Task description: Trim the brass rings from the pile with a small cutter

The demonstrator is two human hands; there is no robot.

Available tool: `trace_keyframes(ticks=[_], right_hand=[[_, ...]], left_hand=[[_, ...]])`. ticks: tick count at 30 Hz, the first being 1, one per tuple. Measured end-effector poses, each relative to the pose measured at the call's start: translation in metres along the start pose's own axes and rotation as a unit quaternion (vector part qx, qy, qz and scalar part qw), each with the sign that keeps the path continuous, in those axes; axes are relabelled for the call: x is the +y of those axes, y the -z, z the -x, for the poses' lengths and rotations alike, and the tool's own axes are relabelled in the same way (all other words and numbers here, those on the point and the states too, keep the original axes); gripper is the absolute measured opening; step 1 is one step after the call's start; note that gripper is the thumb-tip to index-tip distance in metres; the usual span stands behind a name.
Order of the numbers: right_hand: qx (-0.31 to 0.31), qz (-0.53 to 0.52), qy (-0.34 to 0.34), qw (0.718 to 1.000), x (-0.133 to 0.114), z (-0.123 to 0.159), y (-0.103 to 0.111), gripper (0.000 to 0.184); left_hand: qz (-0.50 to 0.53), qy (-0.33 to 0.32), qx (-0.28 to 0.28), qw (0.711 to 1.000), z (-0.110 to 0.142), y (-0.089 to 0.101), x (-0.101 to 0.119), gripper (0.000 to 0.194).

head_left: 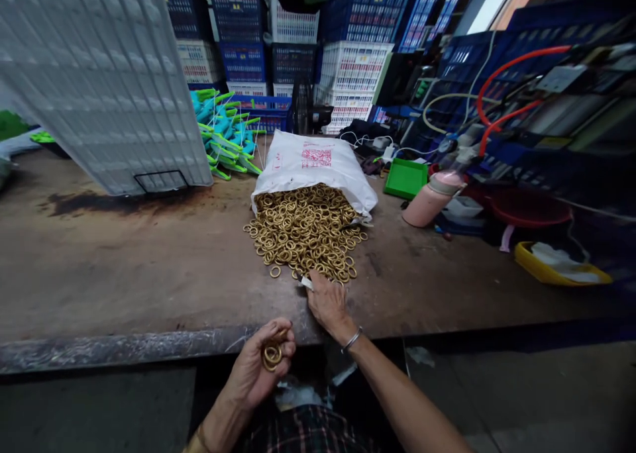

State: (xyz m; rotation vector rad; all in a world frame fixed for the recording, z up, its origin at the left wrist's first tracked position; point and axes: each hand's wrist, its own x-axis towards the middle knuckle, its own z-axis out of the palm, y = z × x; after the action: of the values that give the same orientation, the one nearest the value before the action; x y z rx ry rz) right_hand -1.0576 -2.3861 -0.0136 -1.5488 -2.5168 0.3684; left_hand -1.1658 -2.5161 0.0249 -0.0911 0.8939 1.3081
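Note:
My left hand point(258, 367) is curled palm-up at the table's front edge, closed around several gold-coloured metal rings point(271, 355). Out over the table, my right hand point(328, 301) touches the near edge of a heap of the same rings point(305, 231). Its fingers are bent together and partly hidden, and a small white piece point(307, 283) shows beside them. Whether that piece is held or wrapped on a finger I cannot tell. The heap spills from the mouth of a white woven sack point(313, 158) with red print, lying on its side.
A translucent ribbed plastic panel or bin point(114, 89) stands on the left of the wooden table point(124, 274). Behind it lie green and blue plastic frames point(228, 135). To the right are a green tray point(405, 177), a pink bottle point(430, 200) and a yellow tray point(561, 267). Stacked crates point(352, 69) fill the back.

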Motion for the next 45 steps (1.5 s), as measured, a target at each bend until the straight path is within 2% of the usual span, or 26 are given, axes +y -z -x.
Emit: trace_keyframes(ticks=[4,8,10,12,14,17,20,22,27,35,45], right_hand=[[0.001,0.011,-0.009,1.0,0.0,-0.001,-0.003,0.019],[0.018,-0.018,-0.008,1.0,0.003,-0.003,-0.003,0.019],[0.03,-0.061,-0.012,0.998,0.005,-0.002,-0.001,0.018],[0.04,-0.149,-0.005,0.988,0.009,0.0,0.002,0.018],[0.036,-0.272,0.011,0.962,0.012,0.005,0.005,0.021],[-0.017,-0.432,0.014,0.901,0.015,0.016,0.008,0.027],[-0.085,-0.51,0.004,0.856,0.014,0.029,0.012,0.026],[-0.1,-0.528,0.009,0.843,0.012,0.035,0.014,0.027],[-0.076,-0.502,0.02,0.861,0.006,0.042,0.015,0.03],[-0.076,-0.506,-0.006,0.859,0.001,0.046,0.015,0.027],[-0.072,-0.501,0.004,0.863,-0.003,0.05,0.021,0.024]], left_hand=[[0.023,0.005,0.002,1.0,-0.01,0.001,0.002,0.02],[-0.008,-0.006,-0.006,1.0,-0.016,-0.002,0.003,0.022],[-0.049,-0.029,-0.011,0.998,-0.017,-0.005,0.003,0.025],[-0.11,-0.067,-0.002,0.992,-0.019,-0.008,0.003,0.03],[-0.182,-0.111,0.031,0.977,-0.021,-0.01,0.003,0.035],[-0.277,-0.17,0.064,0.944,-0.023,-0.013,0.003,0.046],[-0.336,-0.184,0.049,0.922,-0.021,-0.018,0.002,0.048],[-0.354,-0.176,0.041,0.918,-0.02,-0.021,0.0,0.044],[-0.379,-0.2,0.039,0.903,-0.02,-0.022,-0.01,0.035],[-0.409,-0.179,0.025,0.894,-0.016,-0.018,-0.016,0.036],[-0.302,-0.11,-0.041,0.946,-0.014,-0.01,-0.018,0.034]])
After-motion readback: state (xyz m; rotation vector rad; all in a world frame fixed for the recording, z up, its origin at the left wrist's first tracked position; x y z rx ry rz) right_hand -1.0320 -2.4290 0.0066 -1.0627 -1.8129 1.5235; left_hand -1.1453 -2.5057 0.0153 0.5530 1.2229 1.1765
